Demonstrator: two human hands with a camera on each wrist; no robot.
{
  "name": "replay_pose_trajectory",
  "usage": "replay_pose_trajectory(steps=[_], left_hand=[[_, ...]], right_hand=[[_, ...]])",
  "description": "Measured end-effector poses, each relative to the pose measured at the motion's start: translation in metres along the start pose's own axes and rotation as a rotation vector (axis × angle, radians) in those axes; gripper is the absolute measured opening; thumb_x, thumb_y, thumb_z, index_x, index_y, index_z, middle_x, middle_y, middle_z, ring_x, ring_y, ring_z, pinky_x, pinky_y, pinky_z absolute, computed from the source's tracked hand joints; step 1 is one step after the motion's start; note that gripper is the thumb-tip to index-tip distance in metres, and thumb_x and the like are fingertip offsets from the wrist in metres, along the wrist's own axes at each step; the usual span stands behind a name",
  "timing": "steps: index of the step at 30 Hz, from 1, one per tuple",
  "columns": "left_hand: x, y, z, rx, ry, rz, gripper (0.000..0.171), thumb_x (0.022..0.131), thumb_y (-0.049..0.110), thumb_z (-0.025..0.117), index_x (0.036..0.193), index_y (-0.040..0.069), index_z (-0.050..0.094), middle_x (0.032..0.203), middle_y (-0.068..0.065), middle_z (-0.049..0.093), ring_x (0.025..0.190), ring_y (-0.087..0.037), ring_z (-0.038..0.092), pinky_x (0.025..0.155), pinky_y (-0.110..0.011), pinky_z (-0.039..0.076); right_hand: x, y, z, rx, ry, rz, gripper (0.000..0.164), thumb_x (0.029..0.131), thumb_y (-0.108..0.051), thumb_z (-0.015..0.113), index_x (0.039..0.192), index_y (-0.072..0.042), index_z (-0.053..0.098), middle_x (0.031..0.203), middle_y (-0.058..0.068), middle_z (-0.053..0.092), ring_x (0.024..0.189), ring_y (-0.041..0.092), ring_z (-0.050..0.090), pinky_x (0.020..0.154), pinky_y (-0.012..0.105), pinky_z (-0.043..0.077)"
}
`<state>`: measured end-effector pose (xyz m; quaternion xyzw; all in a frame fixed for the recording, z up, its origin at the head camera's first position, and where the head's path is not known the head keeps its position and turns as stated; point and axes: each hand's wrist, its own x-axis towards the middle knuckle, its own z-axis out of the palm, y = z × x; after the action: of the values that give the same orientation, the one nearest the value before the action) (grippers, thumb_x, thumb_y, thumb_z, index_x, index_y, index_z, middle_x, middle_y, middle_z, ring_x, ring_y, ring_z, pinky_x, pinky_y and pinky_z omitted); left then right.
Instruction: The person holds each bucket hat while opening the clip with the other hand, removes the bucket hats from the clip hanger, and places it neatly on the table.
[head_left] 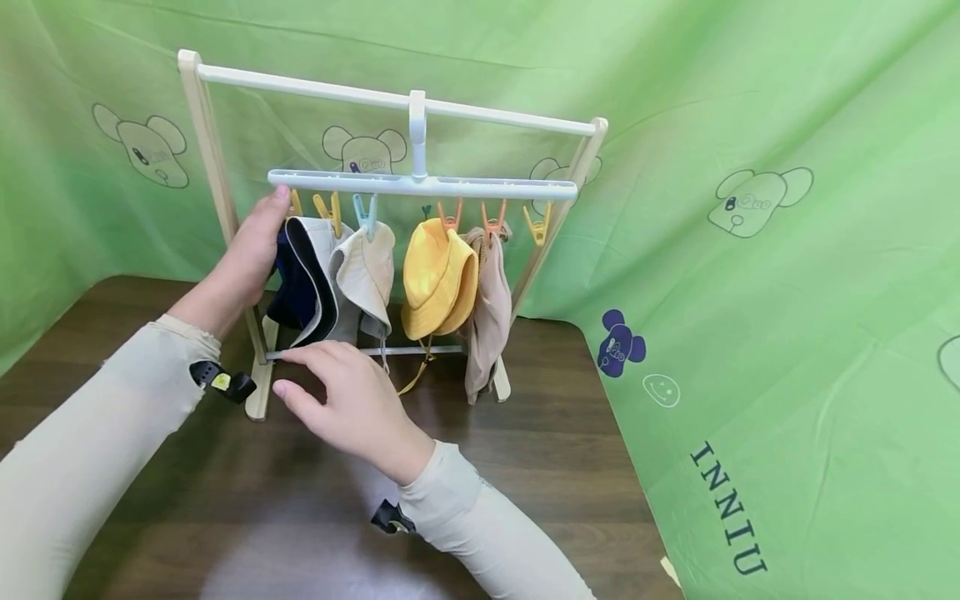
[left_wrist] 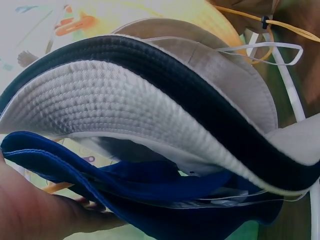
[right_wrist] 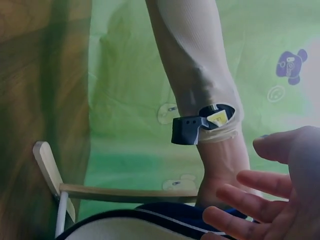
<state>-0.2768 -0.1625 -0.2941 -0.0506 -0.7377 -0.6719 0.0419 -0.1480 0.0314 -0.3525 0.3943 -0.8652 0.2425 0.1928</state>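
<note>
My left hand [head_left: 258, 237] is at the left end of a pale blue clip hanger [head_left: 480, 185], thumb up beside a yellow clothespin [head_left: 295, 203]. It lies against the side of a navy bucket hat [left_wrist: 145, 185]; its fingers are partly hidden behind the hat, and I cannot tell whether they pinch anything. In front of the low bar, my right hand [head_left: 356, 404] holds nothing, its fingers loosely spread [right_wrist: 270, 200]. Just beyond it hangs a light grey hat [left_wrist: 100, 90] with a black brim edge. A beige hat [head_left: 367, 267] is clipped beside that one.
A wooden rack [head_left: 206, 142] with a white top rod carries the hanger. Farther right hang a yellow hat [head_left: 435, 275] with a cord and a dusty-pink hat [head_left: 491, 308]. One yellow clothespin [head_left: 537, 225] at the right end holds nothing. Green printed cloth [head_left: 750, 333] surrounds the brown table [head_left: 525, 492].
</note>
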Motion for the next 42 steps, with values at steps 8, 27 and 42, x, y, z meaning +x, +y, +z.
replay_pose_trajectory(steps=[8, 27, 42], left_hand=[[-0.007, 0.000, 0.002, 0.031, 0.072, 0.036, 0.074, 0.107, 0.059, 0.029, 0.150, -0.001, 0.035, 0.154, -0.020, 0.033, 0.141, -0.029, 0.031, 0.120, -0.045, 0.024], [-0.014, -0.009, 0.012, 0.048, 0.275, 0.095, 0.050, 0.103, 0.041, 0.060, 0.133, 0.002, 0.055, 0.110, 0.006, 0.058, 0.102, -0.007, 0.052, 0.090, -0.022, 0.043], [-0.007, -0.009, 0.022, 0.005, 0.347, 0.046, 0.052, 0.097, 0.043, 0.069, 0.133, 0.006, 0.058, 0.098, 0.010, 0.062, 0.092, -0.005, 0.054, 0.076, -0.018, 0.044]], right_hand=[[0.006, -0.001, 0.006, 0.112, 0.019, 0.205, 0.036, 0.100, -0.041, 0.065, 0.129, -0.022, 0.070, 0.123, -0.010, 0.070, 0.118, 0.001, 0.062, 0.100, 0.017, 0.047], [0.021, -0.002, 0.013, 0.466, 0.105, 0.430, 0.053, 0.097, -0.028, 0.071, 0.144, -0.010, 0.056, 0.135, 0.007, 0.067, 0.111, 0.014, 0.070, 0.087, 0.016, 0.053], [0.025, -0.001, 0.014, 0.493, 0.130, 0.437, 0.064, 0.096, -0.020, 0.068, 0.153, -0.010, 0.043, 0.147, 0.010, 0.057, 0.127, 0.023, 0.062, 0.104, 0.021, 0.047]])
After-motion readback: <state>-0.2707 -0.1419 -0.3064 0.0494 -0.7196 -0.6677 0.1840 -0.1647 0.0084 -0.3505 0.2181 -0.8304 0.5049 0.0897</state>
